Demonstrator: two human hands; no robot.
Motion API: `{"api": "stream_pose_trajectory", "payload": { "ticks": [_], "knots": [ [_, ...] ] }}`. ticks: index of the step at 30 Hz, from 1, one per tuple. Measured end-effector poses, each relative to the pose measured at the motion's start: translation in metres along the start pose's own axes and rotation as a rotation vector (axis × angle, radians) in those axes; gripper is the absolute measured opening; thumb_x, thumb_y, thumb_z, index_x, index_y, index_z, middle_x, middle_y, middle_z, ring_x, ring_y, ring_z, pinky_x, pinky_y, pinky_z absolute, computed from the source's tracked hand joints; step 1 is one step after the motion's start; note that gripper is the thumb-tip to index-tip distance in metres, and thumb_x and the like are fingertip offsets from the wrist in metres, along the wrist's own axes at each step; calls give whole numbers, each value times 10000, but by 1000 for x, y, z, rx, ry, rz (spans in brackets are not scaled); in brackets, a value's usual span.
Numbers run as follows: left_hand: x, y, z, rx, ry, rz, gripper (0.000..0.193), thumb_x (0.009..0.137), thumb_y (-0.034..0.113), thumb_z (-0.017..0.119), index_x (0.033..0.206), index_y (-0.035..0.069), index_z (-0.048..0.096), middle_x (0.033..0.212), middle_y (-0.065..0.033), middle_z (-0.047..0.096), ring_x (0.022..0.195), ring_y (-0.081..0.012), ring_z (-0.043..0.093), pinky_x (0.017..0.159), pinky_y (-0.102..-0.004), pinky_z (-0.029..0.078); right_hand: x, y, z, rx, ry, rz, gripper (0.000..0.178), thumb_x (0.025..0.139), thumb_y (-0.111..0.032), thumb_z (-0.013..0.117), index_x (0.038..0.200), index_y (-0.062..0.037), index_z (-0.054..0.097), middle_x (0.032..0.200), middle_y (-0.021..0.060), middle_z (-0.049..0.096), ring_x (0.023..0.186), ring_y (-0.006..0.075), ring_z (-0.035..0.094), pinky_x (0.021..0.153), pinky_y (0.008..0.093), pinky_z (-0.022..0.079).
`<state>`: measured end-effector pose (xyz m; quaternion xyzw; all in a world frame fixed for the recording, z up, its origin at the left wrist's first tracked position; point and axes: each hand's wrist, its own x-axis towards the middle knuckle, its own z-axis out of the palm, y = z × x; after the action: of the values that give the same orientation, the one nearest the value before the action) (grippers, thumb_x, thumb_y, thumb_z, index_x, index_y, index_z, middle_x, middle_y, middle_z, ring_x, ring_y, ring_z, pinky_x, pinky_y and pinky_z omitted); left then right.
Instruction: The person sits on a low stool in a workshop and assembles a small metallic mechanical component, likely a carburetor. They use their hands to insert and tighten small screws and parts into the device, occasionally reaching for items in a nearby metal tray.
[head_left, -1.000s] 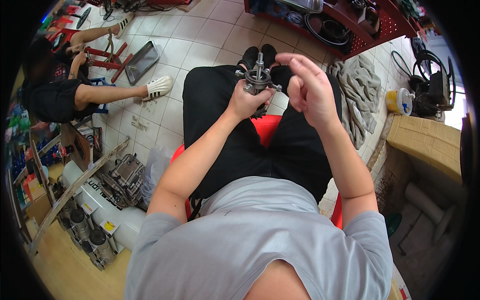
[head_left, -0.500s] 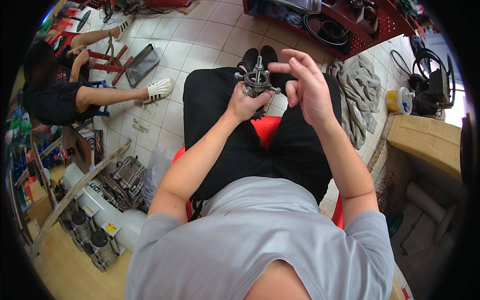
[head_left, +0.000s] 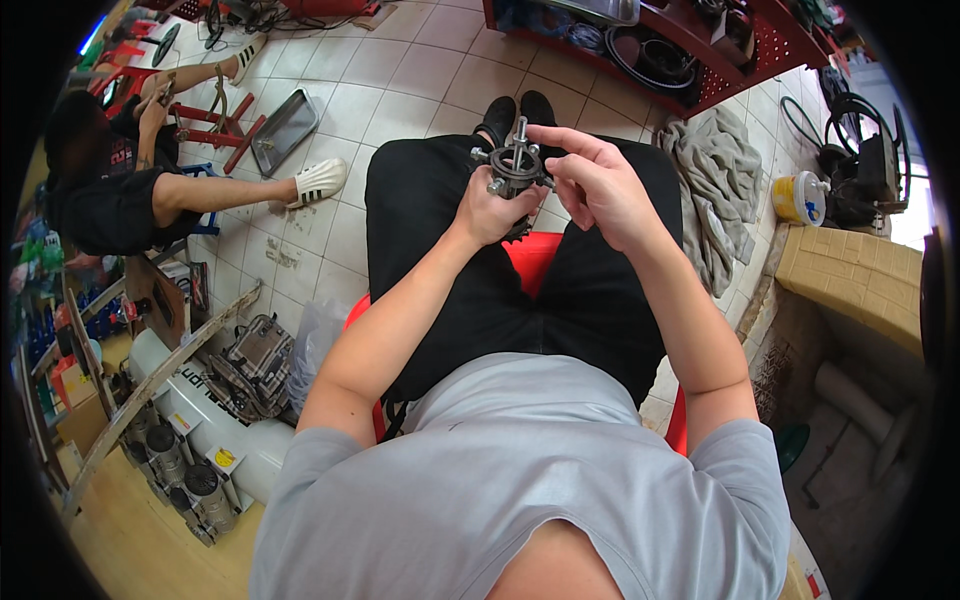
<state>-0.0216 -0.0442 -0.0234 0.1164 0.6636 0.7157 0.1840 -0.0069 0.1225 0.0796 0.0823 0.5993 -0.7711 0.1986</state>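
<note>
My left hand (head_left: 493, 213) is closed around a dark metal ring-shaped tool (head_left: 516, 182), held above my lap between my knees. Bright bolts stick out around the ring, and a threaded rod (head_left: 520, 140) stands up through its middle. Part of the tool's lower side is hidden by my left fingers. My right hand (head_left: 605, 190) is at the tool's right side, its index finger stretched out toward the rod. The other fingers are bent beside the right-hand bolt, thumb lower and apart; whether they touch the bolt is unclear. Nothing shows as gripped in this hand.
I sit on a red stool (head_left: 533, 258). Another person (head_left: 110, 180) sits at the left, beside a metal tray (head_left: 285, 132). A grey cloth (head_left: 710, 180) and a yellow-and-white bucket (head_left: 799, 200) lie right. A red rack (head_left: 720, 70) stands ahead; a white tank (head_left: 255, 440) lies lower left.
My right hand has come down and left to the tool, its raised fingers lowering toward the rod and bolt. My left hand keeps its hold. The other person's hands have risen slightly.
</note>
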Motion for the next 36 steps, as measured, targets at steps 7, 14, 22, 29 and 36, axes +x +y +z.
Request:
{"api": "stream_pose_trajectory", "payload": {
  "ticks": [7, 14, 22, 29, 36],
  "knots": [
    [0, 2, 0, -7, 27, -29, 119, 813, 138, 699, 807, 26, 659, 658, -25, 656, 591, -94, 606, 592, -273, 498, -2, -6, 1, 48, 17, -4, 399, 886, -125, 509, 1245, 42, 564, 498, -45, 404, 373, 35, 311, 353, 211, 254],
    [-1, 6, 0, 100, 25, -1, 135, 791, 163, 701, 826, 37, 666, 662, -19, 655, 603, -90, 584, 613, -289, 487, 4, -2, -13, 42, -85, 45, 383, 855, -199, 611, 1176, 9, 600, 595, -24, 523, 425, 41, 396, 397, 210, 299],
    [0, 2, 0, 40, 22, -23, 141, 793, 158, 704, 846, 32, 671, 685, -24, 669, 629, -97, 606, 625, -290, 495, 1, -1, -10, -61, -80, 39, 411, 850, -178, 638, 1203, 23, 576, 597, -13, 541, 436, 37, 426, 396, 212, 316],
    [0, -1, 0, 6, 35, -15, 116, 808, 147, 699, 834, 37, 673, 678, -18, 667, 595, -90, 610, 604, -279, 502, 0, -5, -5, -67, -49, 59, 366, 864, -190, 630, 1178, -10, 573, 539, -15, 495, 391, 30, 375, 379, 186, 287],
    [-1, 3, 1, 60, 40, -25, 129, 818, 155, 699, 807, 31, 665, 649, -14, 655, 586, -90, 613, 578, -272, 497, -3, -5, -2, -120, -67, 30, 161, 858, -161, 642, 955, -36, 610, 652, -2, 580, 526, 18, 471, 427, 189, 304]
  ]
}}
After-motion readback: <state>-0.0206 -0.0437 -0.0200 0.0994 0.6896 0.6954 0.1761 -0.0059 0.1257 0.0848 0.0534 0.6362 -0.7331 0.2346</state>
